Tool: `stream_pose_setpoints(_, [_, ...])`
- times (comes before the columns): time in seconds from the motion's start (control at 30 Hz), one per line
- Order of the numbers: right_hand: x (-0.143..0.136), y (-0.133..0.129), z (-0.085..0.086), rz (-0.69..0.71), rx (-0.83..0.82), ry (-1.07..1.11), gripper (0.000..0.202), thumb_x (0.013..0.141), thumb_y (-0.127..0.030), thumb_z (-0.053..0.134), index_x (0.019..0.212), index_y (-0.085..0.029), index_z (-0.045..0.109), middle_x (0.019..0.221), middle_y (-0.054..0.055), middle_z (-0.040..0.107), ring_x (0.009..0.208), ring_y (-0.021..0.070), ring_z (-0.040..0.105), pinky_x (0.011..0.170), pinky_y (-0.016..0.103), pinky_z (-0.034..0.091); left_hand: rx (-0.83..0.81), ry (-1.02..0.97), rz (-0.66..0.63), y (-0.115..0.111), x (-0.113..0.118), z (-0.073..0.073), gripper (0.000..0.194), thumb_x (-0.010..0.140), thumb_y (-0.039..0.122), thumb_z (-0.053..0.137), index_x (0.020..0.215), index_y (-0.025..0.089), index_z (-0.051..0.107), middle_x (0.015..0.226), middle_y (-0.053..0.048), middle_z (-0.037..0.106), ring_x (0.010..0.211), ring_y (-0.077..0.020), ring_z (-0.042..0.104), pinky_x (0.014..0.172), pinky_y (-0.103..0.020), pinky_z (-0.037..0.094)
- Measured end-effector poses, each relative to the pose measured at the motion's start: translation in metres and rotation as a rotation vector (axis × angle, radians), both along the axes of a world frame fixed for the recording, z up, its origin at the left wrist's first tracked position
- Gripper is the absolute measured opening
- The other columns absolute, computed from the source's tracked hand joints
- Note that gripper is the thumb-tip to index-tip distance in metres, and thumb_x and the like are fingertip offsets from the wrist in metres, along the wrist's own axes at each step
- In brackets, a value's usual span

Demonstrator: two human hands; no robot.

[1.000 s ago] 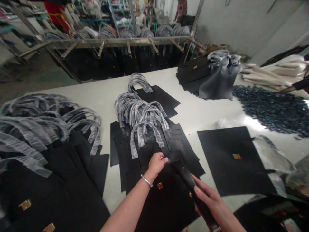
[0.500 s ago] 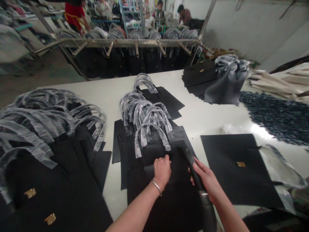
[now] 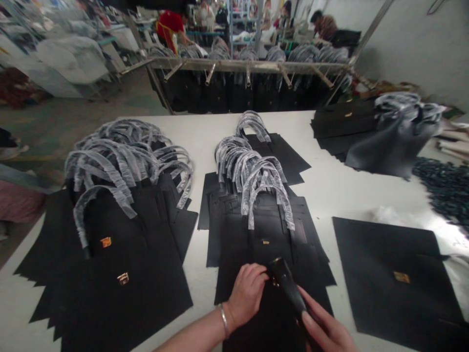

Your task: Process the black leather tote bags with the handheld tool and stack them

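Note:
My right hand [image 3: 322,325] is wrapped round a black long-bodied hand tool [image 3: 293,293], its blunt head pointing up and left. Close to that head, my left hand [image 3: 249,291] has its fingers pressed together over a black bag panel [image 3: 242,327]. What they pinch cannot be made out. A small bit of gold-coloured metal shows between the fingertips and the tool. Beneath and beyond lies an overlapping stack of black panels with plastic-wrapped handles [image 3: 271,195]. One of these carries a gold clasp [image 3: 266,242].
On the left lies another stack of black handled panels [image 3: 146,283]. To the right are a single panel with a gold plate [image 3: 384,274], more panels [image 3: 340,122] and a pile of small dark pieces [image 3: 443,195]. A metal rack [image 3: 249,66] stands behind the white table [image 3: 176,115]; people work beyond.
The view has turned left, so the table's contents sit further right. My left hand and the tool have come nearer each other, lower on the panel. A gold clasp now shows above them.

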State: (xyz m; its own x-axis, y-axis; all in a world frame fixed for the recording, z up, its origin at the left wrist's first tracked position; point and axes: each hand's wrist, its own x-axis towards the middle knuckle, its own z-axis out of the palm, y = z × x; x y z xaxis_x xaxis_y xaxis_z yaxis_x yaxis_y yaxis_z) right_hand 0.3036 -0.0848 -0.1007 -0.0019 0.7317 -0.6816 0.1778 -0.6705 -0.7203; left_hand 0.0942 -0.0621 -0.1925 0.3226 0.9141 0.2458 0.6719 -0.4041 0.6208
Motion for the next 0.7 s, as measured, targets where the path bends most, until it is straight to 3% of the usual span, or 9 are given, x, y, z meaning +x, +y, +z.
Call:
stream_pose_setpoints(0.1, [-0.020, -0.003, -0.022, 0.102, -0.044, 0.071, 0.078, 0.073, -0.062, 0.065, 0.137, -0.019, 0.052, 0.065, 0.000, 0.066, 0.044, 0.0106, 0.049, 0.041, 0.022, 0.040, 0.037, 0.151, -0.125, -0.037, -0.028, -0.013, 0.031, 0.092, 0.012, 0.044, 0.121, 0.015, 0.054, 0.130, -0.009, 0.057, 0.125, -0.0215, 0.048, 0.106, -0.044, 0.040])
stream_pose_setpoints(0.2, [-0.036, 0.003, -0.029, 0.147, -0.053, 0.074, 0.080, 0.074, -0.059, 0.064, 0.139, -0.015, 0.048, 0.067, 0.000, 0.066, 0.042, 0.0103, 0.049, 0.041, 0.023, 0.042, 0.064, 0.269, -0.184, -0.049, -0.035, -0.020, 0.039, 0.093, 0.014, 0.046, 0.133, 0.015, 0.046, 0.137, -0.008, 0.053, 0.131, -0.0187, 0.042, 0.111, -0.042, 0.035])
stream_pose_setpoints(0.4, [-0.067, 0.041, -0.012, 0.115, -0.046, 0.097, 0.081, 0.075, -0.055, 0.062, 0.141, -0.012, 0.043, 0.068, -0.001, 0.062, 0.041, 0.0116, 0.054, 0.039, 0.024, 0.042, 0.093, 0.316, -0.179, -0.048, -0.029, -0.032, 0.038, 0.094, 0.012, 0.044, 0.132, 0.015, 0.049, 0.138, -0.006, 0.052, 0.134, -0.0179, 0.039, 0.115, -0.042, 0.026])
stream_pose_setpoints(0.53, [-0.084, 0.066, -0.003, 0.062, 0.102, 0.056, 0.078, 0.074, -0.053, 0.065, 0.139, -0.013, 0.047, 0.066, -0.002, 0.062, 0.044, 0.0124, 0.053, 0.042, 0.025, 0.043, 0.099, 0.289, -0.154, -0.051, -0.028, -0.043, 0.037, 0.095, 0.017, 0.045, 0.131, 0.017, 0.050, 0.138, -0.007, 0.052, 0.135, -0.0182, 0.038, 0.116, -0.043, 0.021])
stream_pose_setpoints(0.63, [-0.087, 0.065, 0.004, 0.028, 0.207, -0.019, 0.077, 0.075, -0.054, 0.065, 0.140, -0.017, 0.047, 0.061, -0.004, 0.061, 0.048, 0.0136, 0.054, 0.047, 0.025, 0.045, 0.078, 0.267, -0.141, -0.053, -0.026, -0.044, 0.036, 0.096, 0.020, 0.044, 0.130, 0.017, 0.051, 0.139, -0.007, 0.051, 0.135, -0.0181, 0.036, 0.117, -0.042, 0.018])
stream_pose_setpoints(0.7, [-0.085, 0.056, 0.009, 0.088, 0.152, -0.017, 0.078, 0.076, -0.056, 0.064, 0.142, -0.019, 0.044, 0.063, -0.003, 0.064, 0.047, 0.0136, 0.054, 0.046, 0.025, 0.044, 0.067, 0.261, -0.156, -0.052, -0.024, -0.042, 0.037, 0.096, 0.020, 0.043, 0.132, 0.016, 0.049, 0.139, -0.006, 0.051, 0.136, -0.0179, 0.035, 0.118, -0.042, 0.016])
